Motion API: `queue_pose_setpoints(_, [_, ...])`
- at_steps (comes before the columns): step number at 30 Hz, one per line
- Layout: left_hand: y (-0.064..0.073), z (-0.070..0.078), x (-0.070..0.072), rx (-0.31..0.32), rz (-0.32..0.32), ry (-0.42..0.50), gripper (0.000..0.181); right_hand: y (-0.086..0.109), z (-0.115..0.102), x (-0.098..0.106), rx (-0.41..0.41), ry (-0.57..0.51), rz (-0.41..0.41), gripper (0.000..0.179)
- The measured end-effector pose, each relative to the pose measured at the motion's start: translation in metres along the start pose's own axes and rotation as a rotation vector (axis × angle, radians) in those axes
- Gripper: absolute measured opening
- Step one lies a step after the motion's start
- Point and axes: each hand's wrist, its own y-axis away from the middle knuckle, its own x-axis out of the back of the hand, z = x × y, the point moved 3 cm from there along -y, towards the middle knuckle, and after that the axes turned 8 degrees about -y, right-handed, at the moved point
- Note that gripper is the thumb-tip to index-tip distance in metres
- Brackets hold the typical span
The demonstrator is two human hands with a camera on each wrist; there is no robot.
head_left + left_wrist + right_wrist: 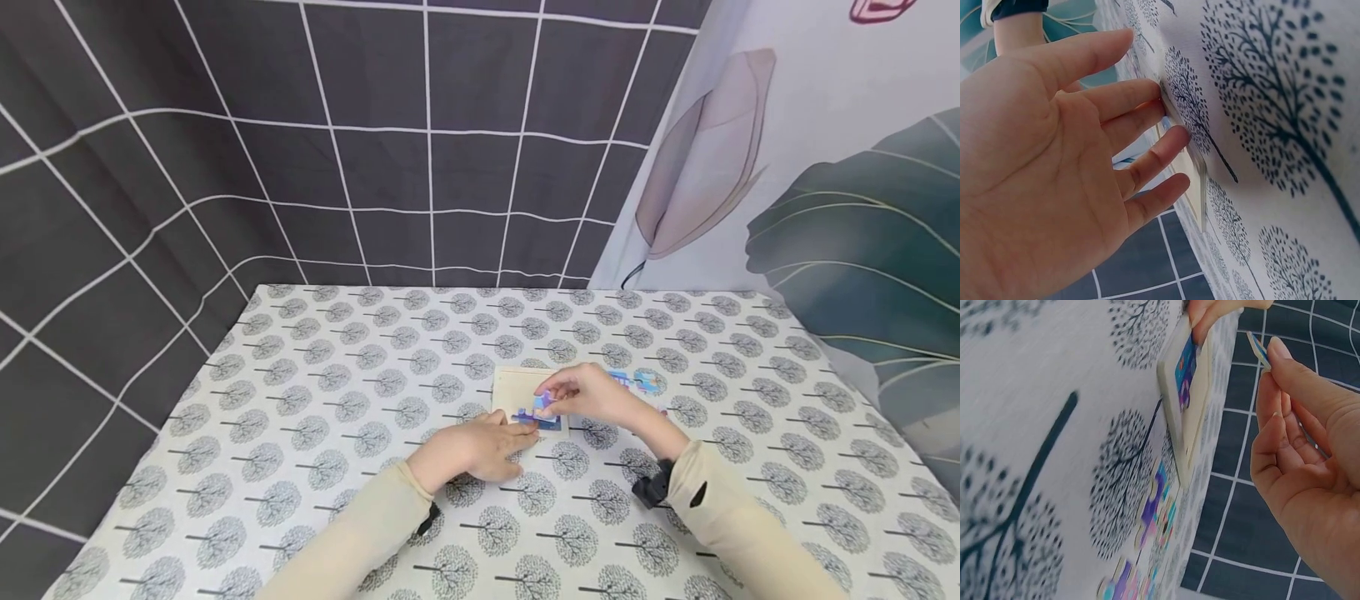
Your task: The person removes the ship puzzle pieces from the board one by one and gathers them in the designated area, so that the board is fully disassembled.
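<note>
A pale wooden puzzle board (pixel 514 386) lies on the tablecloth, with joined blue and purple pieces (pixel 1186 374) along its near side. My left hand (pixel 487 446) rests at the board's near left edge, fingers extended, the fingertips (pixel 1179 134) touching its rim and the pieces. Between thumb and fingers, my right hand (pixel 588 393) pinches a blue and purple jigsaw piece (pixel 545 406) above the board. The right wrist view catches this piece nearly edge-on, raised off the board.
Several loose jigsaw pieces (pixel 636 381) lie on the tablecloth right of the board, partly behind the right hand. The tablecloth (pixel 337 400) has a tree print. A dark checked curtain (pixel 375 167) hangs behind the table, and a leaf-patterned one (pixel 847 208) at right.
</note>
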Motion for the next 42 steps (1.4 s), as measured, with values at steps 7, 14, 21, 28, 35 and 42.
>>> queue_pose_setpoints(7, [0.002, -0.002, -0.001, 0.003, -0.008, 0.021, 0.057, 0.014, 0.001, 0.006, 0.002, 0.038, -0.003, 0.026])
queue_pose_setpoints(14, [0.002, -0.002, -0.001, 0.014, -0.006, 0.036, 0.057, 0.028, 0.01, 0.013, -0.012, 0.085, 0.008, 0.028])
queue_pose_setpoints(21, [0.003, 0.0, 0.0, 0.019, -0.008, 0.051, 0.057, 0.039, 0.017, 0.017, -0.016, 0.1, 0.017, 0.029])
queue_pose_setpoints(28, [0.0, 0.0, 0.001, 0.011, -0.005, 0.022, 0.057, 0.048, 0.021, 0.02, -0.03, 0.088, 0.026, 0.029])
queue_pose_setpoints(35, [0.002, -0.002, -0.001, 0.008, -0.013, -0.001, 0.057, 0.053, 0.025, 0.021, -0.039, 0.076, -0.001, 0.03])
queue_pose_setpoints(42, [0.002, 0.0, 0.001, 0.01, -0.006, 0.006, 0.057, 0.056, 0.028, 0.017, -0.051, 0.078, -0.035, 0.029])
